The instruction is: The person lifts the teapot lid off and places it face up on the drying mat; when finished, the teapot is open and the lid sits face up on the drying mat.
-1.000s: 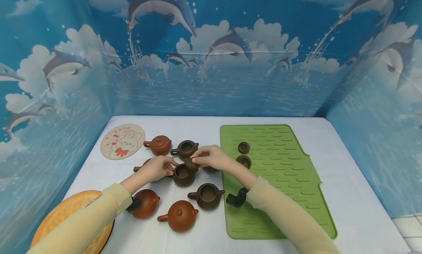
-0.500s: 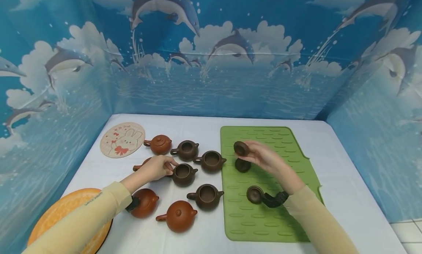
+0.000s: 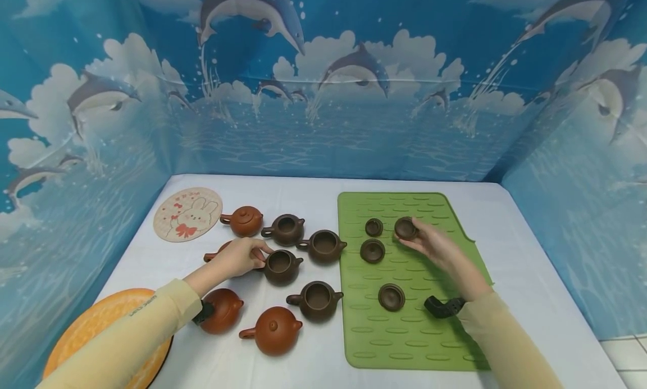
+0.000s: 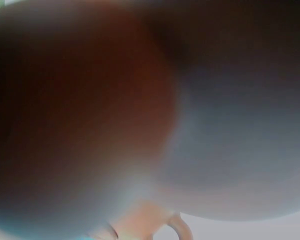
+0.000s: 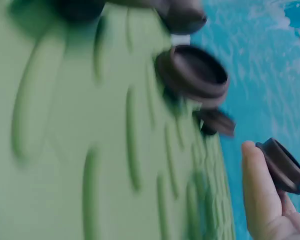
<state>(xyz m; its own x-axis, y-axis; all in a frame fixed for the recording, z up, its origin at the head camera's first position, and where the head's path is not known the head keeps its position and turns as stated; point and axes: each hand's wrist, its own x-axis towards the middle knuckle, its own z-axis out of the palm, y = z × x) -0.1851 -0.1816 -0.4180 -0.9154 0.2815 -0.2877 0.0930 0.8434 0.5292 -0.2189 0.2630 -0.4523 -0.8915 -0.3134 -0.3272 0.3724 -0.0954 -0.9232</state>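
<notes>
My right hand [image 3: 429, 242] holds a dark brown teapot lid [image 3: 406, 228] by its edge over the green mat [image 3: 419, 344], its hollow underside facing up. In the right wrist view the same lid [image 5: 282, 166] sits between thumb and fingers. To its left on the mat lie three more dark lids, a small one [image 3: 374, 227], a middle one [image 3: 372, 251] and a nearer one [image 3: 391, 297]. My left hand [image 3: 241, 259] pinches the handle side of a dark lidless teapot [image 3: 282, 267] standing on the white cloth. The left wrist view is mostly a dark blur.
Other lidless dark teapots [image 3: 325, 247] stand around it. Reddish-brown lidded teapots [image 3: 278, 331] stand left and in front, one partly behind my left hand. A round rabbit mat [image 3: 188, 215] lies back left; an orange round tray [image 3: 83, 344] is front left under my sleeve.
My right hand has carried the lid from above the teapot rightward over the mat, past the lids there. The left hand has stayed at its teapot.
</notes>
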